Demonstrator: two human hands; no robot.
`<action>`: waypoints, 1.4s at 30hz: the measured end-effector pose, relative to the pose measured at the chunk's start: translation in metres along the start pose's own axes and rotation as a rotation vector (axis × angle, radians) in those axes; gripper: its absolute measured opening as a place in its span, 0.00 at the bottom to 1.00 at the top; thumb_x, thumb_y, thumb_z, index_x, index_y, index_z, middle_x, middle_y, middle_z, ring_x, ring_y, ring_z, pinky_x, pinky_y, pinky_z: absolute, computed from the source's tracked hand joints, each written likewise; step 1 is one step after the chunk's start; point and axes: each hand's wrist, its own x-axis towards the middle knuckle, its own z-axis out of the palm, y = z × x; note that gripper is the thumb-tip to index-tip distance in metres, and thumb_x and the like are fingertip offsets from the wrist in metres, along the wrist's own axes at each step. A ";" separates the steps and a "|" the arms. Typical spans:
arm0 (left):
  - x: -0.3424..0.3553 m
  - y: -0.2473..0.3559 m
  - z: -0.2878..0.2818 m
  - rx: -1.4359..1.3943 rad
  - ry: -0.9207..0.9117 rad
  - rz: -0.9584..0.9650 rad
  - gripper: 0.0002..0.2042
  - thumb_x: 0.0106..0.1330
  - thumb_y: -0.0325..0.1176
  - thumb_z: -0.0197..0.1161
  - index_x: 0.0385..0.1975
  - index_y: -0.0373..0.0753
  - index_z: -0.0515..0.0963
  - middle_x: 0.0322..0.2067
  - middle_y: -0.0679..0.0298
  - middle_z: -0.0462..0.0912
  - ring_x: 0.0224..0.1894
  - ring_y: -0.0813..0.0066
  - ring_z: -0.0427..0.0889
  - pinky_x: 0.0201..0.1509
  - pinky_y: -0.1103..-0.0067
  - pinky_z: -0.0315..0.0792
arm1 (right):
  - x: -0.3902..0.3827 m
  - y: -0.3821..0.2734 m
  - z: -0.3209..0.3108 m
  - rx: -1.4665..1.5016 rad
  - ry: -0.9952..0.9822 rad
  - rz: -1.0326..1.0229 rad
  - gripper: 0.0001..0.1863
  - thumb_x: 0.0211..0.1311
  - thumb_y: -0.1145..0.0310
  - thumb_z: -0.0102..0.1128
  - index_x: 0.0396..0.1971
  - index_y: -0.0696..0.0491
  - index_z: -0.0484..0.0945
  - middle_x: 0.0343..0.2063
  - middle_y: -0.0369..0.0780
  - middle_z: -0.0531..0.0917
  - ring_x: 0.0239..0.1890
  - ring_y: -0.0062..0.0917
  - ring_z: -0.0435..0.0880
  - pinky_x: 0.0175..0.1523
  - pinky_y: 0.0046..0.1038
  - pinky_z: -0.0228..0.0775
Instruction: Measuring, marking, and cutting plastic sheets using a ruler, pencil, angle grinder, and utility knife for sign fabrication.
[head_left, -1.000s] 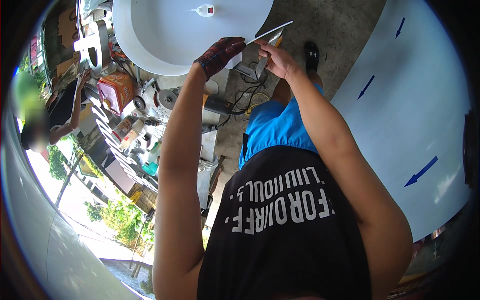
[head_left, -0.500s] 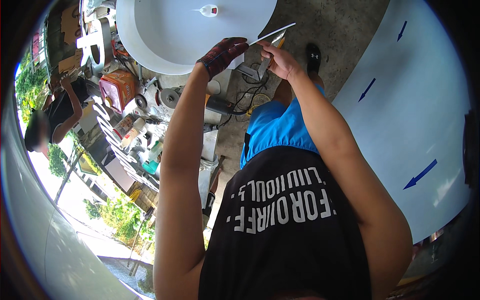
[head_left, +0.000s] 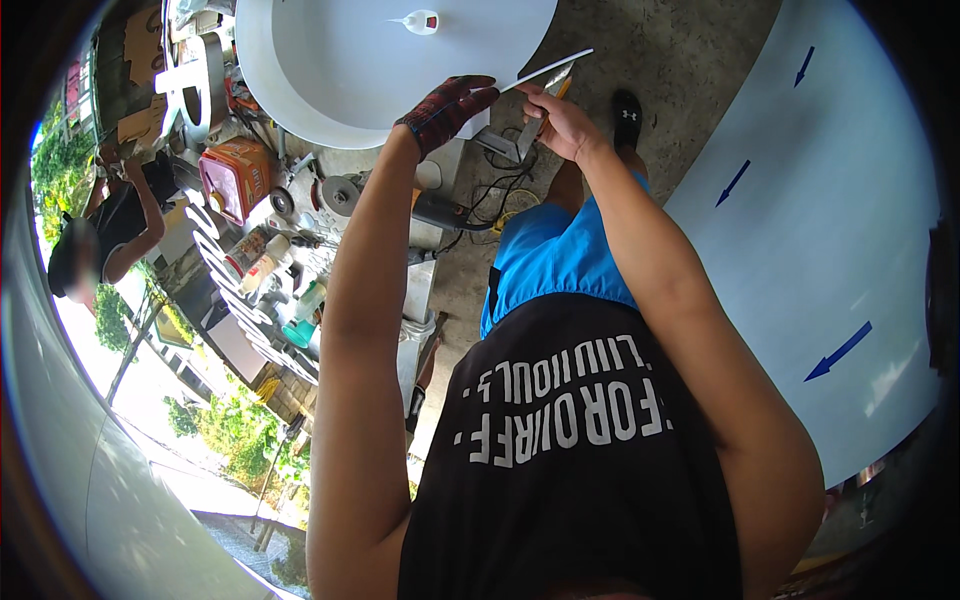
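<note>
My left hand (head_left: 452,112), in a dark red and black glove, is closed around the near end of a thin white strip (head_left: 556,66). The strip slants up and to the right past the rim of a large round white piece (head_left: 300,128). My bare right hand (head_left: 562,122) is closed just below the strip, its fingertips close to the glove. From its grip sticks a flat silvery piece (head_left: 561,74) with a yellow-orange edge; the fingers hide its kind. A grey L-shaped metal piece (head_left: 512,150) shows beside that hand; whether it is joined to the silvery piece I cannot tell.
A small white bottle (head_left: 424,22) lies on the round piece. The worktable holds an angle grinder (head_left: 432,208), a red-orange tub (head_left: 236,178) and several bottles. Cables (head_left: 490,205) hang by its edge. At right stands a white sheet (head_left: 800,230) with blue arrows. Another person (head_left: 125,220) is at far left.
Both hands keep their hold and have barely moved. The strip and the silvery piece have shifted very slightly. At far left, the other person's head and arm have moved a little.
</note>
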 end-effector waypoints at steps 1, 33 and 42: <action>-0.001 0.002 0.000 0.003 -0.005 0.000 0.30 0.74 0.57 0.58 0.68 0.45 0.73 0.63 0.56 0.77 0.65 0.62 0.74 0.70 0.68 0.66 | 0.000 0.000 0.001 -0.003 0.006 0.002 0.18 0.78 0.62 0.47 0.61 0.44 0.78 0.24 0.24 0.65 0.30 0.12 0.64 0.39 0.23 0.61; -0.001 0.001 0.001 -0.044 0.011 -0.010 0.28 0.72 0.55 0.60 0.66 0.46 0.76 0.63 0.56 0.76 0.64 0.60 0.75 0.68 0.68 0.69 | -0.002 -0.002 0.002 -0.016 -0.020 0.008 0.19 0.77 0.63 0.47 0.62 0.45 0.77 0.24 0.24 0.66 0.30 0.12 0.64 0.39 0.22 0.59; 0.001 0.000 0.002 -0.049 0.019 -0.014 0.29 0.73 0.56 0.60 0.66 0.45 0.75 0.60 0.56 0.80 0.64 0.63 0.76 0.68 0.69 0.68 | 0.002 -0.002 -0.004 0.005 -0.020 0.021 0.18 0.77 0.62 0.47 0.62 0.44 0.76 0.24 0.24 0.67 0.31 0.12 0.66 0.38 0.23 0.60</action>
